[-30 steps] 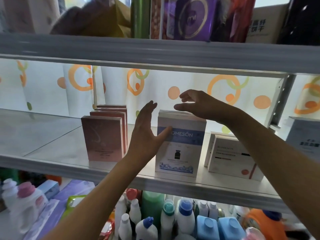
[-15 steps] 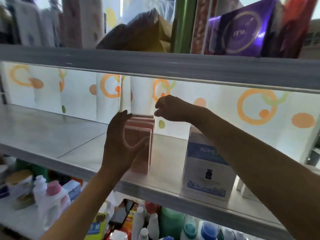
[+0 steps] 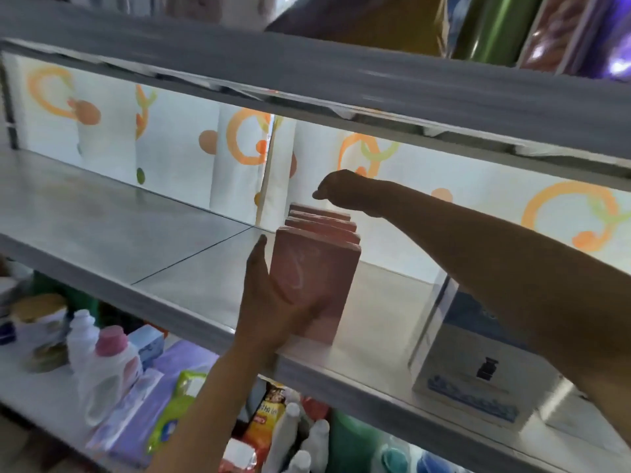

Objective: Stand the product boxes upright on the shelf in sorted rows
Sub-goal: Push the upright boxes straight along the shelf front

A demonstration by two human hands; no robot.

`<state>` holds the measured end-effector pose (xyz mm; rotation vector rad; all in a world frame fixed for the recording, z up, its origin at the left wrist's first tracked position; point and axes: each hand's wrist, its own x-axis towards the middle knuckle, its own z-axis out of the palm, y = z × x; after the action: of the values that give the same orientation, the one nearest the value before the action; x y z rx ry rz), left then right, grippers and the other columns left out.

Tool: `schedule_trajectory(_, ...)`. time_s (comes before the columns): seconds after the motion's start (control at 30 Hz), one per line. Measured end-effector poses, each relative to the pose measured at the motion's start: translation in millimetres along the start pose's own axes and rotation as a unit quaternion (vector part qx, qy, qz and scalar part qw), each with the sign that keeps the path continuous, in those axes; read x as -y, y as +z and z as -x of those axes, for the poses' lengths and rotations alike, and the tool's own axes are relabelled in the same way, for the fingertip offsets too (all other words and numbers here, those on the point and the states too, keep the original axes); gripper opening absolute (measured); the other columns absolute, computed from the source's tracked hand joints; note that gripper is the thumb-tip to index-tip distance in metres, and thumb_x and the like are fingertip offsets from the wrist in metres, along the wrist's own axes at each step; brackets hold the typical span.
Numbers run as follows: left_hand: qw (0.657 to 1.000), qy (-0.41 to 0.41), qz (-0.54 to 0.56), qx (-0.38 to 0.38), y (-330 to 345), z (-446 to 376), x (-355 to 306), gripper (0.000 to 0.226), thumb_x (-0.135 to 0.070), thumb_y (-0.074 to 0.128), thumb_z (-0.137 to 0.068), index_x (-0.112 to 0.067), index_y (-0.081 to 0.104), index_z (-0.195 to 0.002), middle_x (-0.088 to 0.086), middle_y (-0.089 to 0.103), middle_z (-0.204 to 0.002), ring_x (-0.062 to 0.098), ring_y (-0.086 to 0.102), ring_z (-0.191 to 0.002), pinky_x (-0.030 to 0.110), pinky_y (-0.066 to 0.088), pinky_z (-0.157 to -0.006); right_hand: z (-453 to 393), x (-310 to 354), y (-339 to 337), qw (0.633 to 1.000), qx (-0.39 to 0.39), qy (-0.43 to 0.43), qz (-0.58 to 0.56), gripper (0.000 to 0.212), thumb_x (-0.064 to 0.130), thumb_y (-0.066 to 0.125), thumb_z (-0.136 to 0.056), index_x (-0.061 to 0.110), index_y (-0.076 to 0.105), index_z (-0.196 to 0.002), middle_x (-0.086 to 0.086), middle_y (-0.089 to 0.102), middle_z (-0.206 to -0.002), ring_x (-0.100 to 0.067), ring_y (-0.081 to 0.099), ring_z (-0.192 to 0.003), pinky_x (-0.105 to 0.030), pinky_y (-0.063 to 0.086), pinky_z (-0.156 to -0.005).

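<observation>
Left hand [image 3: 273,302] now gripping front pink box [image 3: 317,281], upright

Right arm covering the white-and-blue box [image 3: 467,380], rear pink boxes [image 3: 321,216] mostly hidden, whole frame motion-blurred

A white curtain [image 3: 177,138] with orange rings hangs at the back. Down low stands a white bottle with a pink cap [image 3: 106,370], next to a purple pack [image 3: 160,380] and a green and yellow packet [image 3: 177,404]. Up high stands a green tube [image 3: 495,25].
</observation>
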<state>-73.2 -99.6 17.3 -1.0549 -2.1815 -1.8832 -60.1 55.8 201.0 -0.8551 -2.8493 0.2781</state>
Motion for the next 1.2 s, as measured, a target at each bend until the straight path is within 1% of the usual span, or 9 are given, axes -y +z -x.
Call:
schedule_trajectory(0.13, 0.998, 0.034, -0.041, 0.032, 8, -1, 14, 0.133, -0.077, 0.077, -0.046, -0.045, -0.003, -0.147, -0.014, 0.02, -0.156, 0.015, 0.03, -0.141, 0.043, 0.034, -0.113, -19, -11, 12, 1.0, 0.005, -0.029, 0.007, 0.046, 0.041, 0.048, -0.101, 0.0, 0.066, -0.109, -0.014, 0.066, -0.113, -0.024, 0.062, -0.092, -0.027, 0.044, -0.08)
schedule_trajectory(0.2, 0.996, 0.046, -0.06, 0.042, 9, -1, 17, 0.132, -0.072, 0.078, -0.05, -0.043, -0.006, -0.148, -0.015, 0.017, -0.157, 0.012, 0.027, -0.142, 0.034, 0.03, -0.113, -22, -14, 11, 0.997, 0.052, 0.004, -0.058, 0.053, 0.058, 0.05, -0.094, 0.008, 0.066, -0.088, -0.006, 0.064, -0.09, -0.019, 0.058, -0.077, -0.032, 0.049, -0.08)
schedule_trajectory(0.27, 0.996, 0.047, -0.062, 0.043, 7, 0, 19, 0.131, -0.069, 0.08, -0.052, -0.041, -0.006, -0.148, -0.015, 0.017, -0.157, 0.012, 0.027, -0.141, 0.032, 0.03, -0.111, -22, -12, 8, 0.992, 0.113, 0.015, -0.062, 0.058, 0.065, 0.05, -0.09, 0.009, 0.067, -0.092, -0.003, 0.057, -0.079, -0.022, 0.057, -0.079, -0.037, 0.05, -0.085)
schedule_trajectory(0.5, 0.995, -0.018, -0.055, 0.083, 10, -4, 23, 0.124, -0.063, 0.083, -0.052, -0.039, 0.006, -0.146, -0.011, 0.036, -0.144, 0.01, 0.041, -0.129, 0.029, 0.039, -0.104, -5, 1, 21, 0.936, 0.334, 0.051, -0.101, 0.076, 0.075, 0.036, -0.088, 0.013, 0.066, -0.12, -0.009, 0.069, -0.123, -0.026, 0.066, -0.114, -0.036, 0.046, -0.106)
schedule_trajectory(0.63, 0.997, -0.012, 0.014, 0.075, 5, 1, 21, 0.105, -0.036, 0.088, -0.059, -0.033, 0.021, -0.14, -0.024, 0.048, -0.11, 0.009, 0.055, -0.104, 0.018, 0.041, -0.083, 2, 4, 31, 0.941, 0.316, 0.034, -0.113, 0.081, 0.083, 0.037, -0.08, 0.017, 0.068, -0.115, -0.007, 0.07, -0.121, -0.022, 0.069, -0.105, -0.035, 0.049, -0.101)
schedule_trajectory(0.77, 0.987, -0.054, -0.071, 0.135, 5, -3, 4, 0.09, -0.052, 0.073, -0.077, -0.023, 0.022, -0.144, -0.001, 0.049, -0.134, 0.017, 0.052, -0.118, 0.029, 0.043, -0.099, 13, 3, 31, 0.95, 0.293, 0.006, -0.11, 0.071, 0.081, 0.043, -0.08, 0.019, 0.072, -0.098, -0.002, 0.075, -0.098, -0.017, 0.072, -0.083, -0.028, 0.056, -0.074)
schedule_trajectory(0.93, 0.99, -0.01, -0.068, 0.123, 5, 2, 7, 0.103, -0.067, 0.07, -0.068, -0.037, 0.007, -0.143, -0.01, 0.039, -0.14, 0.01, 0.047, -0.12, 0.021, 0.04, -0.091, 22, -2, 22, 0.93, 0.338, 0.027, -0.145, 0.082, 0.081, 0.047, -0.08, 0.016, 0.063, -0.127, -0.01, 0.07, -0.12, -0.03, 0.068, -0.109, -0.041, 0.049, -0.103)
schedule_trajectory(1.03, 0.995, 0.021, 0.024, 0.091, 1, 6, 12, 0.109, -0.062, 0.08, -0.057, -0.05, 0.008, -0.138, -0.021, 0.037, -0.134, 0.0, 0.045, -0.117, 0.016, 0.043, -0.087, 32, -6, 20, 0.941, 0.309, -0.001, -0.141, 0.074, 0.074, 0.042, -0.088, 0.013, 0.066, -0.121, -0.009, 0.073, -0.113, -0.029, 0.07, -0.104, -0.034, 0.055, -0.092)
schedule_trajectory(1.2, 0.996, 0.003, 0.008, 0.091, 0, 6, 9, 0.111, -0.069, 0.078, -0.049, -0.053, 0.009, -0.134, -0.019, 0.035, -0.135, 0.006, 0.043, -0.119, 0.029, 0.046, -0.098, 45, -10, 20, 0.957, 0.266, -0.025, -0.118, 0.067, 0.072, 0.036, -0.091, 0.016, 0.071, -0.097, 0.002, 0.076, -0.092, -0.017, 0.073, -0.084, -0.024, 0.055, -0.072)
